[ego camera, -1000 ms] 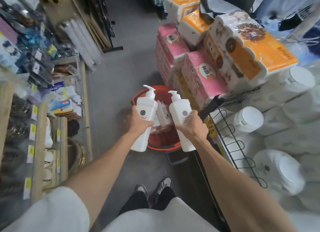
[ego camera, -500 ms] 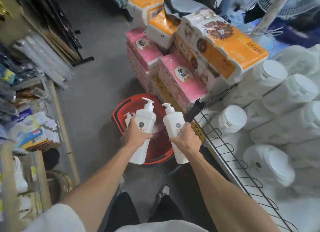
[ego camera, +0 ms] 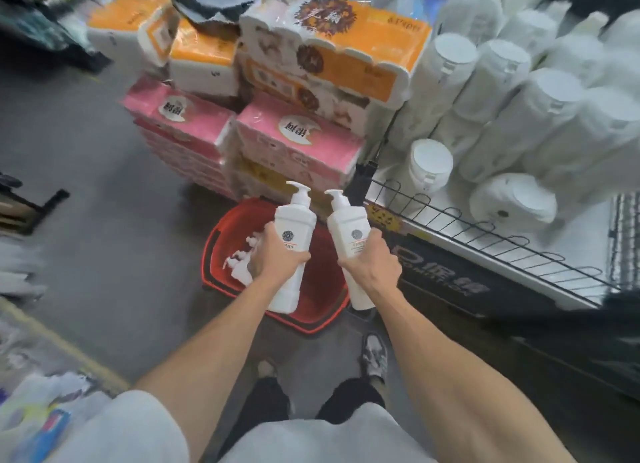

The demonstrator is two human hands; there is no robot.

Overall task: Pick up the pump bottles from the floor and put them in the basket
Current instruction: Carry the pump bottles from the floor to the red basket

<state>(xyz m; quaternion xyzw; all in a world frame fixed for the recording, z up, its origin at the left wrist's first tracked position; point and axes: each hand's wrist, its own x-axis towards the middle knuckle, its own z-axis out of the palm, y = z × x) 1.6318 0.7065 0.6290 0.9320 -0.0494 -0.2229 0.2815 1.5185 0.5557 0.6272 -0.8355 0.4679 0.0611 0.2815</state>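
A red basket (ego camera: 322, 319) stands on the grey floor just ahead of my feet. Over it my left hand (ego camera: 277, 258) grips a white pump bottle (ego camera: 294, 220) around its middle, held upright. My right hand (ego camera: 372, 267) grips a second white pump bottle (ego camera: 348, 227) at the basket's right edge, its base hanging over the rim. Several white pump bottles (ego camera: 239, 265) lie inside the basket at its left side, partly hidden behind my left hand.
Stacked pink and orange tissue packs (ego camera: 287, 140) rise right behind the basket. A wire-edged shelf (ego camera: 485, 244) with white paper rolls (ego camera: 512, 199) runs along the right. Shelving with goods lines the left; my shoes (ego camera: 374, 355) stand near the basket.
The view has swung right and closer to the basket. Both hands still hold their bottles, now lower and over the basket's middle and right rim.
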